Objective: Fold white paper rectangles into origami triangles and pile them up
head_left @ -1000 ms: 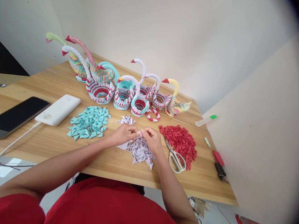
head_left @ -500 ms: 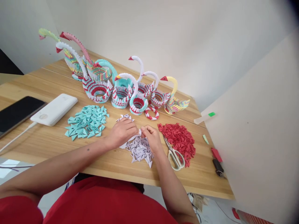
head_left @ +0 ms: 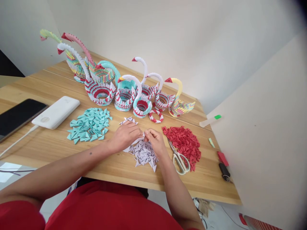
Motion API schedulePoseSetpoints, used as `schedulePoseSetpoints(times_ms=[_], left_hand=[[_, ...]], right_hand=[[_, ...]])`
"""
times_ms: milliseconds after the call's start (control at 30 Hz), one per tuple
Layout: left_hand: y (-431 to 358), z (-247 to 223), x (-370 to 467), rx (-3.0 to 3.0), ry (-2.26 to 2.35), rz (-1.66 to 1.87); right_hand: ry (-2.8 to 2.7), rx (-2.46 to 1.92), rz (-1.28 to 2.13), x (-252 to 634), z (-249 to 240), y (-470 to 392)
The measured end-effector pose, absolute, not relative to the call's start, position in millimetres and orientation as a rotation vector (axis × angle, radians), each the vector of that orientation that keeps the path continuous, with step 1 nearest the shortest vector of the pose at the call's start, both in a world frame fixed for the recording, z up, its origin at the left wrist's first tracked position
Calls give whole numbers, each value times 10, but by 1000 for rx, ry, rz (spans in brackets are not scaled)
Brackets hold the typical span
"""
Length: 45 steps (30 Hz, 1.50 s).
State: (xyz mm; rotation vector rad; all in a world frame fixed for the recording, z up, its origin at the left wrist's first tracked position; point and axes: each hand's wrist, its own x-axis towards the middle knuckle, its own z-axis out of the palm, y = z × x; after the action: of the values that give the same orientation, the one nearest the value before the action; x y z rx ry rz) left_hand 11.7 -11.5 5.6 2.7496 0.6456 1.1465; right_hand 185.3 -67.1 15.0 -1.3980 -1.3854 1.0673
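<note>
Fingers bent and closed, my left hand [head_left: 126, 136] meets my right hand [head_left: 155, 142] over the middle of the table. Between their fingertips is a small white piece of paper [head_left: 143, 135], mostly covered by the fingers. White paper [head_left: 127, 149] sticks out from under my left hand. Just below both hands lies a pile of folded white paper triangles [head_left: 145, 156]. A smaller cluster of folded white pieces [head_left: 129, 119] is beyond my left hand. Right of my right hand are scissors [head_left: 181, 164], their blades against a heap of folded red paper triangles [head_left: 184, 142].
Turquoise folded triangles [head_left: 90, 124] lie to the left, near a white power bank [head_left: 56, 111] and a phone [head_left: 20, 116]. Several paper swans [head_left: 100, 95] stand along the back, with a red-and-white paper ring [head_left: 155, 117] in front. A green-capped tube [head_left: 209, 121] lies at the right.
Almost nothing differs. The fingertips of both hands have shifted very slightly around the white piece of paper, which shows a little less.
</note>
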Motion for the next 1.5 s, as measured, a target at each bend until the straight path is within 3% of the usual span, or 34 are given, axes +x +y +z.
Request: schedulePoseSetpoints(times_ms=[367,600,833,1500], left_hand=[[-136,108,163,1968,838,726],[-111,52,172,1744,768,728],[-101,80,164,1695,773,780],[-83,7,165,1654,756,738]], right_hand=[[-1597,-1483,879,1858,200,-679],[-1515,-1446,954,1857,194,-671],[-1444,-1443,1059,1853,184,-666],[-1422,-1464,809,1842,161,-646]])
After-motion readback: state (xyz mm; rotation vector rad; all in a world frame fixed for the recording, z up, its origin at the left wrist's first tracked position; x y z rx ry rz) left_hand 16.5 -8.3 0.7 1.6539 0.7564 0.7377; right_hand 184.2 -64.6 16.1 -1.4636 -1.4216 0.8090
